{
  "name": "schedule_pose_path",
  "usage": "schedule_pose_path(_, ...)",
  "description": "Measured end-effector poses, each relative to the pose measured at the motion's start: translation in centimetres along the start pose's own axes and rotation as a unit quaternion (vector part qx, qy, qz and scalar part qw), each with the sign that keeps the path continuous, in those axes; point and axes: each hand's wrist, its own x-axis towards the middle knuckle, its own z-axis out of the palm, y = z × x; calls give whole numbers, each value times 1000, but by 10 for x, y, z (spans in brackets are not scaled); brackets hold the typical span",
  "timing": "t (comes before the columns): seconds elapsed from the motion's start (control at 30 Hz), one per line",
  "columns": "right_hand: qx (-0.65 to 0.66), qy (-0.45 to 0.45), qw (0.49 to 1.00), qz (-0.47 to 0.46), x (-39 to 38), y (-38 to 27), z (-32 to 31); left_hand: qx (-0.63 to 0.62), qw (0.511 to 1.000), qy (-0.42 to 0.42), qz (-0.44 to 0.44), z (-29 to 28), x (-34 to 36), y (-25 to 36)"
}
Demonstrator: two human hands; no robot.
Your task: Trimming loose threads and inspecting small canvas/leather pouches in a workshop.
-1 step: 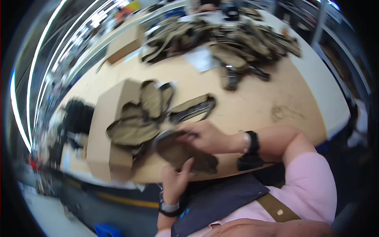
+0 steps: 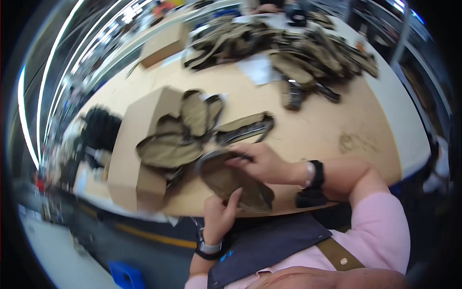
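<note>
An olive-brown fabric piece (image 2: 230, 179) with dark edging is held up over the table's near edge, tilted. My left hand (image 2: 220, 215) grips its lower side, with the thumb lying over the cloth. My right hand (image 2: 262, 164) is closed at its upper edge; something small and dark shows at the fingers, and I cannot make out what it is. Just beyond, a long fabric piece with a dark trim (image 2: 245, 127) lies on the table. To the left, several oval fabric pieces (image 2: 169, 151) lie in a loose heap against a cardboard box.
The cardboard box (image 2: 126, 161) stands on the table's left side, with black bundled material (image 2: 100, 127) beyond it. Another box (image 2: 164, 44) sits at the far left. Piles of fabric pieces (image 2: 293, 67) cover the far side, near a white sheet (image 2: 257, 69). A blue stool (image 2: 126, 275) is below.
The whole view has shifted slightly, so the table and its contents sit a little further right. Both hands keep their hold on the fabric piece.
</note>
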Motion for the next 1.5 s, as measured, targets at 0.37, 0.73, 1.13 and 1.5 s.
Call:
schedule_pose_path(0.37,3,-144,981,130,-8,-1,5,-137,987,52,-61,-17,4,-29)
schedule_pose_path(0.73,-15,-110,992,58,-4,0,-6,60,987,149,19,-48,34,-11)
schedule_pose_path(1.13,-312,-149,934,-93,-1,20,-15,588,782,182,100,-109,140,34)
schedule_pose_path(1.5,-466,-4,880,94,50,71,-90,368,886,-90,269,-20,84,1)
